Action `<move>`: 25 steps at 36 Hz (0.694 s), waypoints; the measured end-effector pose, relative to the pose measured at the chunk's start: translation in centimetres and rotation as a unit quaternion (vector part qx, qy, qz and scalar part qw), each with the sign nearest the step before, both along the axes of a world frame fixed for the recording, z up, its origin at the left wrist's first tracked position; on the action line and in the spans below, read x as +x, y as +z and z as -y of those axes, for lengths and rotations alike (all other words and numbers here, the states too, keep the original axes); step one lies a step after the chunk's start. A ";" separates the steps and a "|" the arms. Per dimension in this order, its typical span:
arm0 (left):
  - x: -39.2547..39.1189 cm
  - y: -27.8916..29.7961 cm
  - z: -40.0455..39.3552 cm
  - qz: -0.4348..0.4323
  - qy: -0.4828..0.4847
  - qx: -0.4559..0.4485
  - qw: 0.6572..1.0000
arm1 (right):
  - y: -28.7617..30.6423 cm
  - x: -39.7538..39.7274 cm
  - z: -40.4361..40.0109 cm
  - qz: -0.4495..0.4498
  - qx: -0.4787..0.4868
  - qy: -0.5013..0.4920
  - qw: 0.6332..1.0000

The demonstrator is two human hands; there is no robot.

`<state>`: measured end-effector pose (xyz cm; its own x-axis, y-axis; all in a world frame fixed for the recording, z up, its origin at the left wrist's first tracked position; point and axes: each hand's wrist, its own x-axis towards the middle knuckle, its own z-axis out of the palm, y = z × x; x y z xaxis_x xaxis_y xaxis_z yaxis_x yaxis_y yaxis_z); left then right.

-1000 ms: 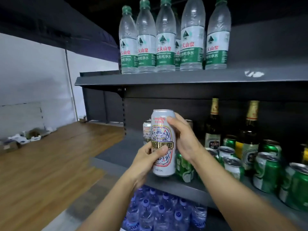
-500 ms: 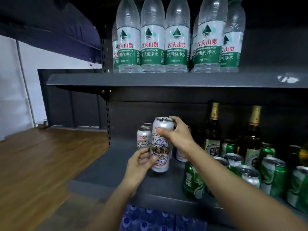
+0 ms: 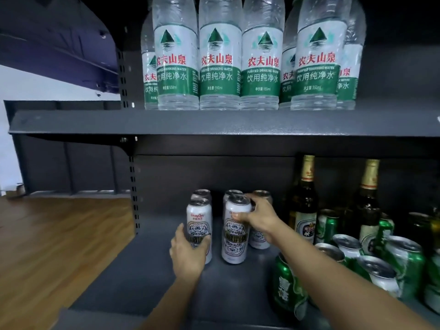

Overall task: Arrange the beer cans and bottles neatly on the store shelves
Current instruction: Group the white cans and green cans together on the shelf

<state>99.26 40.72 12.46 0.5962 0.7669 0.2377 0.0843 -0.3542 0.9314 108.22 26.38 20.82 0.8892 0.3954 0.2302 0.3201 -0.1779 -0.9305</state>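
Observation:
Several tall white beer cans stand in rows on the dark middle shelf [image 3: 152, 270]. My right hand [image 3: 259, 217] grips the front white can [image 3: 234, 244] near its top; the can stands upright on the shelf. My left hand [image 3: 188, 253] is wrapped round the lower part of the neighbouring white can [image 3: 198, 225] to its left. More white cans [image 3: 260, 239] stand behind these two. To the right, green beer cans [image 3: 404, 263] crowd together, and one green can [image 3: 285, 291] stands at the shelf's front under my right forearm. Two dark beer bottles [image 3: 303, 210] rise behind them.
The upper shelf [image 3: 214, 122] holds a row of water bottles [image 3: 219, 58] with green and white labels. A slotted upright post [image 3: 133, 194] bounds the shelf on the left. Wooden flooring [image 3: 54, 246] lies left of the unit.
The white can came down from the air onto the shelf beside the other white cans. My left hand left it and moved onto the neighbouring can. The camera moved closer.

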 end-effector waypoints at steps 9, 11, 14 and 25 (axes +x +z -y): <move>1.5 -1.9 0.0 0.038 0.007 0.021 0.999 | -1.2 0.3 -1.4 0.019 -0.034 -0.011 0.999; 1.0 -1.6 0.7 0.078 0.051 0.050 0.994 | -1.3 0.4 -1.6 0.040 -0.068 -0.020 0.997; 0.4 -1.3 1.6 0.130 0.059 0.094 0.985 | -1.6 0.6 -1.8 0.074 -0.111 -0.043 0.990; 0.5 0.4 6.8 0.178 -0.104 0.189 0.960 | 0.2 -1.7 1.1 0.301 -0.209 -0.237 0.900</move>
